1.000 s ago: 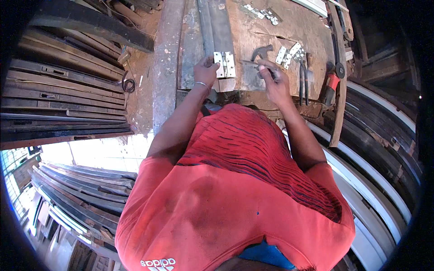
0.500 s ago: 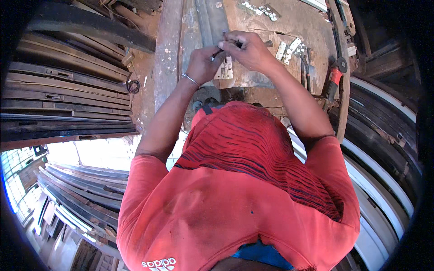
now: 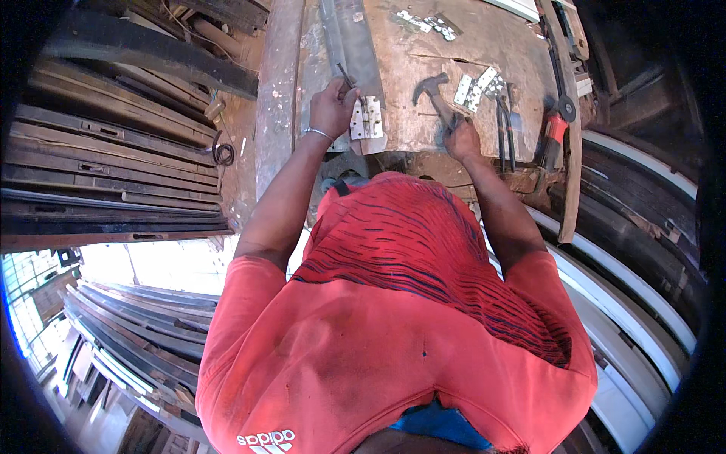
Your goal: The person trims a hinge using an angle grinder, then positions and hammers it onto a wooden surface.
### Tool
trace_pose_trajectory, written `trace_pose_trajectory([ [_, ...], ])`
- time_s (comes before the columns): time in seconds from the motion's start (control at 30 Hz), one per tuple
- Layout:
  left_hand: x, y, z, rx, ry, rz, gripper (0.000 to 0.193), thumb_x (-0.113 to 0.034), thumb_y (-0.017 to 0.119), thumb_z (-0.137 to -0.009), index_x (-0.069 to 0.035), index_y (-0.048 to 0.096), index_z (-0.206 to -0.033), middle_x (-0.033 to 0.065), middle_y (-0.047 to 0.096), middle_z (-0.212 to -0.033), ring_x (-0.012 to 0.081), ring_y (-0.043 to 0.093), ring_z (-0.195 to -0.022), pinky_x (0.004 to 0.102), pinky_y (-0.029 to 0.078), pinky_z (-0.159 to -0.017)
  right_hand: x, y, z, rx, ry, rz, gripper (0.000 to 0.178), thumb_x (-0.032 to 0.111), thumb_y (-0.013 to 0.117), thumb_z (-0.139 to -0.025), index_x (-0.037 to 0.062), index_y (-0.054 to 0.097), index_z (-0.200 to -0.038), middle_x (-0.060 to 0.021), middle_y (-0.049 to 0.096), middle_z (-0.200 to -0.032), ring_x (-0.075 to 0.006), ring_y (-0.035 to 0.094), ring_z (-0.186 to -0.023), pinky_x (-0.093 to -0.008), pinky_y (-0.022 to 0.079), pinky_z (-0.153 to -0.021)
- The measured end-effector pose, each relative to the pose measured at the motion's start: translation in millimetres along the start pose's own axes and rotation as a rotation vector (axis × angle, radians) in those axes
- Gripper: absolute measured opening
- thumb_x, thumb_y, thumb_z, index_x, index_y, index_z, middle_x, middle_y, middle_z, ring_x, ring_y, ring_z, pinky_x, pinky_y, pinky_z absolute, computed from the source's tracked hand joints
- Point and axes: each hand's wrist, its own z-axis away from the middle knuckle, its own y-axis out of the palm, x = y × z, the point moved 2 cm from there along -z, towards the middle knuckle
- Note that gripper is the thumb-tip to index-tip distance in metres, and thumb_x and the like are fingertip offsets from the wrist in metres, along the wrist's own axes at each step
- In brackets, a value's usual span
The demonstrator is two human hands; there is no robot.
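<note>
My left hand [image 3: 333, 111] is closed round a thin dark metal rod [image 3: 344, 74], perhaps a punch or a large nail, which sticks up past the fingers. Beside that hand an opened butt hinge [image 3: 367, 119] lies flat on the metal strip at the bench's near edge. My right hand [image 3: 463, 141] is wrapped round the lower handle of a claw hammer [image 3: 434, 89]. The hammer's head points away from me, close to the bench top. Several more hinges [image 3: 476, 89] lie just right of the hammer head.
The wooden workbench [image 3: 408, 68] carries another group of hinges [image 3: 427, 25] at its far side. Dark-handled pincers [image 3: 507, 129] and a red angle grinder [image 3: 557, 132] lie at the right. Long timber pieces [image 3: 113, 159] are stacked to the left.
My hands were together over the hinge and have moved apart. The right hand has come right and nearer and now grips the hammer; the left keeps the rod, and the hinge is uncovered.
</note>
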Motion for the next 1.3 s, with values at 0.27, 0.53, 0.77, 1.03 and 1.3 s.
trace_pose_trajectory([
  [0.27, 1.9, 2.9, -0.4, 0.002, 0.059, 0.062, 0.022, -0.015, 0.071, -0.089, -0.005, 0.066, -0.108, 0.0162, 0.074, -0.091, 0.0285, 0.074, -0.086, 0.0367, 0.057, -0.073, 18.9, -22.7, 20.8, -0.031, 0.127, -0.653, 0.042, 0.029, 0.071, -0.086, -0.0043, 0.065, -0.111, -0.0141, 0.068, -0.084, -0.0225, 0.063, -0.074, -0.0362, 0.051, -0.066],
  [0.53, 0.6, 3.6, 0.0, -0.023, -0.008, 0.029, 0.021, -0.016, 0.071, -0.089, -0.005, 0.066, -0.107, 0.0148, 0.074, -0.091, 0.0268, 0.074, -0.087, 0.0362, 0.057, -0.074, 65.8, -97.4, 56.4, -0.011, -0.012, -0.858, 0.039, 0.025, 0.071, -0.088, -0.0027, 0.066, -0.114, -0.0097, 0.070, -0.092, -0.0163, 0.063, -0.079, -0.0334, 0.052, -0.072],
  [0.77, -2.4, 1.8, -1.4, -0.016, -0.004, 0.071, 0.022, -0.017, 0.072, -0.088, -0.006, 0.066, -0.107, 0.0146, 0.074, -0.091, 0.0278, 0.074, -0.087, 0.0363, 0.057, -0.074, 89.6, -124.8, 69.9, 0.038, -0.029, -0.966, 0.036, 0.022, 0.070, -0.090, -0.0017, 0.065, -0.117, -0.0019, 0.064, -0.085, -0.0088, 0.055, -0.070, -0.0270, 0.046, -0.060],
  [1.03, 0.0, 4.5, -2.2, -0.030, 0.092, 0.005, 0.024, -0.022, 0.074, -0.089, -0.003, 0.068, -0.102, 0.0175, 0.073, -0.086, 0.0277, 0.074, -0.080, 0.0367, 0.056, -0.070, 99.5, -135.6, 73.8, 0.088, -0.056, -0.972, 0.036, 0.023, 0.070, -0.091, -0.0021, 0.066, -0.116, -0.0009, 0.063, -0.082, -0.0073, 0.053, -0.065, -0.0258, 0.044, -0.056],
  [1.3, 6.6, 7.1, -4.6, 0.025, 0.103, 0.024, 0.020, -0.019, 0.072, -0.089, -0.006, 0.067, -0.103, 0.0160, 0.073, -0.091, 0.0307, 0.073, -0.085, 0.0381, 0.056, -0.073, 106.5, -143.8, 76.2, 0.119, -0.131, -0.935, 0.037, 0.028, 0.070, -0.091, -0.0026, 0.066, -0.113, -0.0001, 0.061, -0.078, -0.0076, 0.052, -0.064, -0.0268, 0.044, -0.057],
])
